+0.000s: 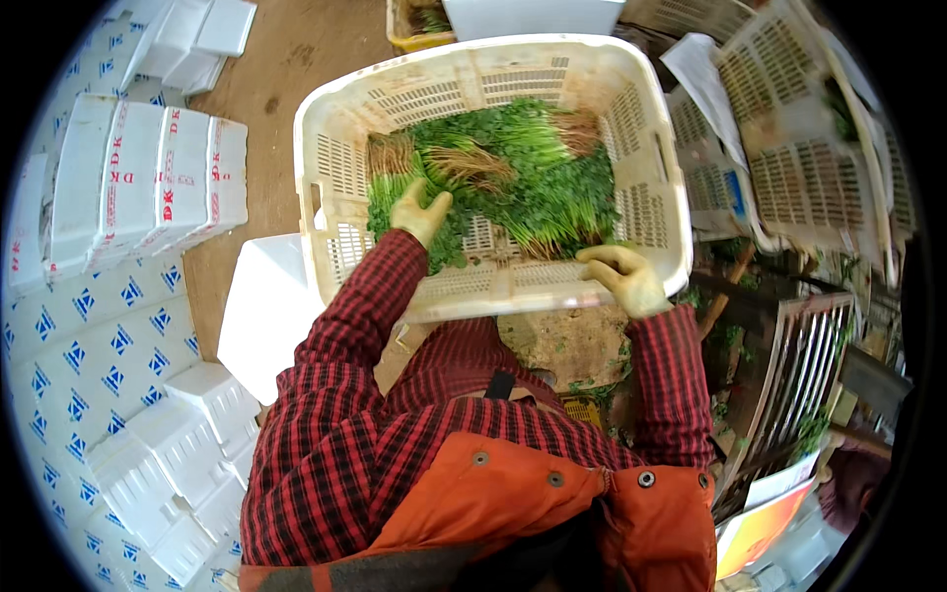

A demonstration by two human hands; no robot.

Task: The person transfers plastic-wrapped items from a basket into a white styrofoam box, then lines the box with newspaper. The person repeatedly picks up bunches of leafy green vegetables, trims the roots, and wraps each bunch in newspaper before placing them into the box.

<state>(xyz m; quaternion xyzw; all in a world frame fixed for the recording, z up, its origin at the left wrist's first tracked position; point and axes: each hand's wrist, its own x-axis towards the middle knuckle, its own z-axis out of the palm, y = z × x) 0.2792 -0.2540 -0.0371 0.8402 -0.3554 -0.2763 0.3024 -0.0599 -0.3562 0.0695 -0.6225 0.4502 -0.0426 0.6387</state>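
A large white plastic crate (496,285) with slotted walls stands before me, with several bundles of leafy green herbs (533,177) lying in it, their brown roots showing. My left hand (420,211), in a pale yellow glove, is inside the crate over the bundles at the left, thumb and fingers apart, with nothing visible between them. My right hand (625,277), gloved alike, is at the near right part of the crate, beside the root ends of the nearest bundle. Its thumb and fingertips are close together; whether they grip anything is unclear.
White foam boxes with red print (166,177) are stacked at the left, more foam boxes (177,459) below them. Slotted crates (806,177) stand at the upper right, a metal rack (795,392) at the right. Another person's sleeve (851,485) shows at the lower right.
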